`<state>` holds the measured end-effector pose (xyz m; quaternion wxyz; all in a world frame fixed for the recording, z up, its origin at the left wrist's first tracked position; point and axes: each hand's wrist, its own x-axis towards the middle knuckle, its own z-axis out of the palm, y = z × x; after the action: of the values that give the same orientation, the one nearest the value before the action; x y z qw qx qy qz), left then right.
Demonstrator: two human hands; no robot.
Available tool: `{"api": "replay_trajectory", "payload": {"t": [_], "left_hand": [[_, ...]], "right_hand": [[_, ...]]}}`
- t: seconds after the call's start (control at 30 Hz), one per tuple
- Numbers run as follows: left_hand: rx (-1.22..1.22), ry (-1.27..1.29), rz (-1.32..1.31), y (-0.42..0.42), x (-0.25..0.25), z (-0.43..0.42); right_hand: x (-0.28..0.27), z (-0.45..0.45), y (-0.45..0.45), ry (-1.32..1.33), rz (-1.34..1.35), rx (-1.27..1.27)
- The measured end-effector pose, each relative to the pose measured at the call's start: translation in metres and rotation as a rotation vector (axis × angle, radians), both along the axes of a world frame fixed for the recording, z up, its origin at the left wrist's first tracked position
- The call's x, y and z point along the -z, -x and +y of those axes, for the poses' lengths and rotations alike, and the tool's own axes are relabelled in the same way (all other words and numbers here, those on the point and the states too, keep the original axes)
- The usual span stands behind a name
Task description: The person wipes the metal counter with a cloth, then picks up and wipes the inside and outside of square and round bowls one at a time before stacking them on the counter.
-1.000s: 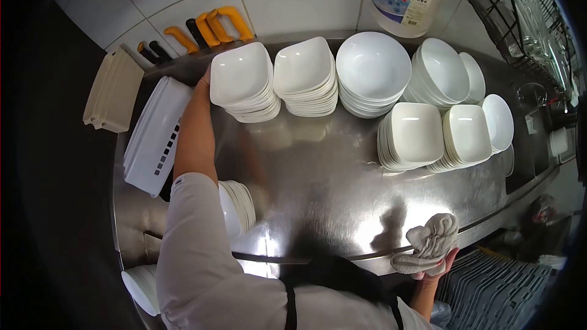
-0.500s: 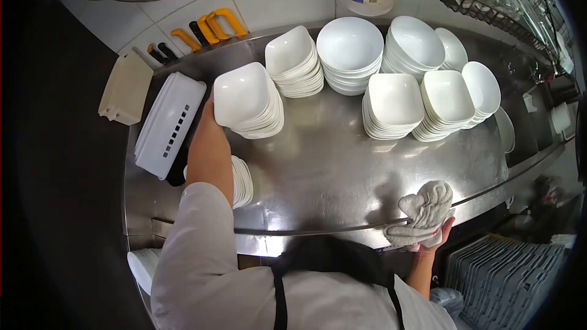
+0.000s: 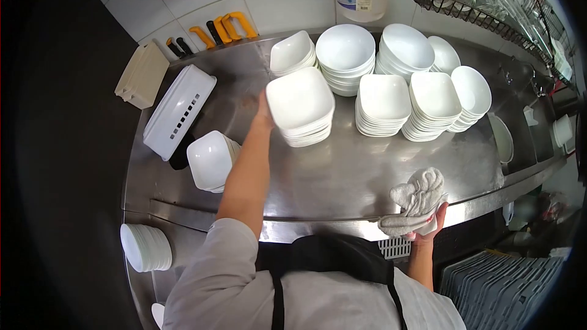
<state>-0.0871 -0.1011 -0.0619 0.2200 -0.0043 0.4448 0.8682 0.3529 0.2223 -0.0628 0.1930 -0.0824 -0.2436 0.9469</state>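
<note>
My left hand (image 3: 263,112) grips the left side of a tall stack of white square bowls (image 3: 301,101) on the steel counter; the fingers are partly hidden behind the stack. At the front right edge, my right hand (image 3: 431,226) is closed on a bunched grey-white cloth (image 3: 418,203). Below my left forearm is another stack of square bowls (image 3: 210,160). Just behind the held stack stands one more square bowl stack (image 3: 291,52), with round bowls (image 3: 346,49) beside it.
More bowl stacks (image 3: 384,98) line the back right of the steel counter (image 3: 342,171). A white perforated basket (image 3: 182,113) and a beige container (image 3: 142,74) lie at left. Knives (image 3: 237,26) hang along the wall. A wire rack (image 3: 483,21) of glasses overhangs the right; plates (image 3: 145,248) stand lower left.
My left hand has shifted the square bowl stack to the right, toward the counter's middle. The stack under my forearm is now more exposed. My right hand still holds the cloth.
</note>
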Motion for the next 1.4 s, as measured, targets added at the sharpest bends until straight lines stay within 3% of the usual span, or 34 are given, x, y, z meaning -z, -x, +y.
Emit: {"api": "replay_trajectory", "payload": {"t": [0.2, 0.23, 0.33, 0.43, 0.53, 0.67, 0.77, 0.87, 0.9, 0.97, 1.0, 1.07, 1.13, 1.17, 1.27, 1.3, 1.33, 1.4], "left_hand": [[-0.144, 0.077, -0.020, -0.024, -0.012, 0.080], [-0.100, 0.078, 0.046, -0.017, 0.001, 0.084], [-0.147, 0.022, -0.076, -0.038, -0.031, 0.083], [-0.135, 0.468, 0.224, -0.071, -0.061, 0.087], [-0.140, 0.769, 0.430, -0.067, -0.055, 0.085], [-0.278, 0.920, 0.519, -0.064, -0.087, 0.092], [-0.329, 0.870, 0.703, -0.056, -0.112, 0.096], [-0.358, 0.962, 0.991, -0.088, -0.156, 0.101], [-0.446, 0.991, 1.155, -0.088, -0.157, 0.100], [-0.628, 1.034, 1.479, -0.084, -0.156, 0.097], [-0.679, 1.002, 1.447, -0.090, -0.161, 0.097], [-0.777, 0.939, 1.377, -0.113, -0.183, 0.103], [-0.643, 0.751, 1.101, -0.140, -0.199, 0.113], [-0.574, 0.657, 0.965, -0.152, -0.202, 0.119], [-0.427, 0.561, 0.945, -0.173, -0.193, 0.137], [-0.410, 0.637, 0.891, -0.192, -0.207, 0.136], [-0.437, 0.613, 0.907, -0.186, -0.205, 0.127], [-0.502, 0.564, 0.934, -0.158, -0.191, 0.094]], "right_hand": [[-0.001, 0.016, 0.001, -0.064, 0.011, -0.097], [0.004, 0.018, -0.002, -0.072, -0.035, -0.068], [-0.022, 0.004, 0.004, -0.086, -0.251, 0.123], [-0.015, 0.010, -0.002, -0.107, -0.175, 0.023], [-0.010, 0.010, -0.003, -0.091, -0.178, -0.003], [-0.019, 0.003, 0.009, -0.110, -0.153, 0.009], [-0.033, -0.007, 0.013, -0.128, -0.145, 0.019], [-0.024, 0.001, 0.011, -0.123, 0.012, -0.140], [-0.038, -0.006, 0.017, -0.153, -0.067, -0.066], [-0.055, -0.007, 0.032, -0.369, -0.213, 0.095], [-0.065, -0.006, 0.041, -0.475, -0.288, 0.176], [-0.100, -0.009, 0.077, -0.901, -0.194, 0.424], [-0.132, -0.018, 0.128, -1.139, -0.092, 0.606], [-0.149, -0.027, 0.155, -1.179, -0.045, 0.591], [-0.169, -0.072, 0.221, -1.444, 0.018, 0.655], [-0.165, -0.091, 0.234, -1.561, 0.072, 0.698], [-0.158, -0.106, 0.234, -1.693, 0.215, 0.727], [-0.142, -0.099, 0.227, -2.130, 0.192, 0.580]]}}
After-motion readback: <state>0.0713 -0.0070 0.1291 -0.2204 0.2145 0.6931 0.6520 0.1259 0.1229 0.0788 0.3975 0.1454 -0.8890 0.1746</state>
